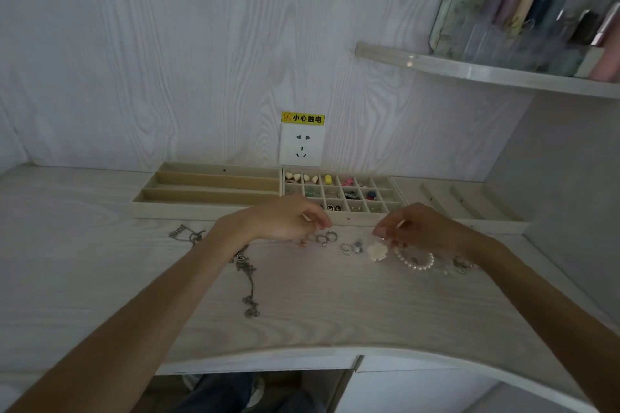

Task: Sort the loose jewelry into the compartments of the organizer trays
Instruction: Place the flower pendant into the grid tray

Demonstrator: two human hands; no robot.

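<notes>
left hand (285, 218): hovering low over the rings, fingers loosely curled with thumb and forefinger close together. Honestly can't tell if there's anything tiny pinched in there.
right hand (416, 225): same deal, fingertips bunched and pointing down right above the white flower piece (376, 250). Might be nipping something small, but it's too blurry to say.
loose rings (323, 239): a little cluster on the desk (335, 305) just under the left fingertips, plus another couple of rings (350, 247) between the hands, right beside the flower.
how I'd do it: take one ring at a time with a fingertip pinch, lift it clear of the neighbours, then drop it into a free cell. No scooping, they'll scatter.
small-cell tray (379, 182): just behind both hands. Lots of cells already hold bits (hearts, a yellow thing, pink and dark pieces). The right-hand cells look freest.
long-slot tray (214, 183): to the left of it, slots look bare, probably the spot for chains.
third tray (469, 201): off to the right, partly hidden by the right hand.
chain necklace (248, 282): snaking under the left wrist, easy to drag with the forearm.
pearl bracelet (416, 261): under the right wrist, same snag risk.
other stuff: wall socket (302, 144) with a yellow warning label behind the trays, shelf (469, 72) of bottles top right. Neither's in the way.
</notes>
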